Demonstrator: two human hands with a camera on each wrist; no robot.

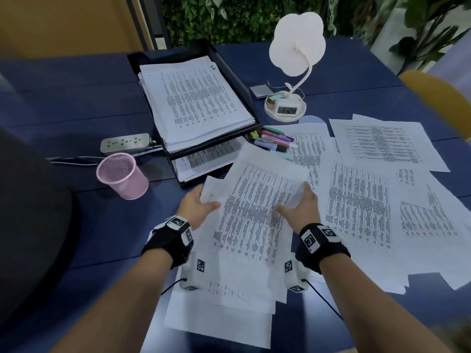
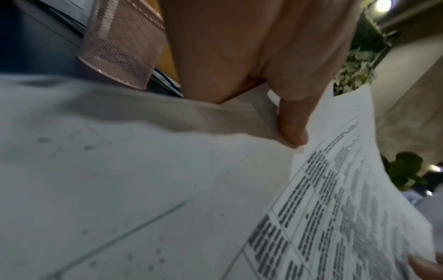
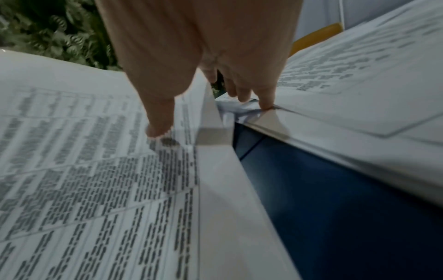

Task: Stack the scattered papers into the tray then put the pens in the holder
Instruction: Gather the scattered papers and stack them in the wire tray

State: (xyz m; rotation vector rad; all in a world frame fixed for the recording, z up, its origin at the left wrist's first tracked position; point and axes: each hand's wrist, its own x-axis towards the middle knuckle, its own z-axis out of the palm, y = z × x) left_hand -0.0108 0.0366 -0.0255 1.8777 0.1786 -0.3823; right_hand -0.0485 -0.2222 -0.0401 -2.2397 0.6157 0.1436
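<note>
Paper-gathering is in hand: left hand and right hand pinch a raised sheaf over the surface, thumbs on top, next needing squaring and sliding into the nearly full tray.

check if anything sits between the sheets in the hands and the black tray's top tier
Nothing visible does. The printed white sheets held by left hand and right hand face the black two-tier tray over bare blue table; its top tier is already piled high.
</note>
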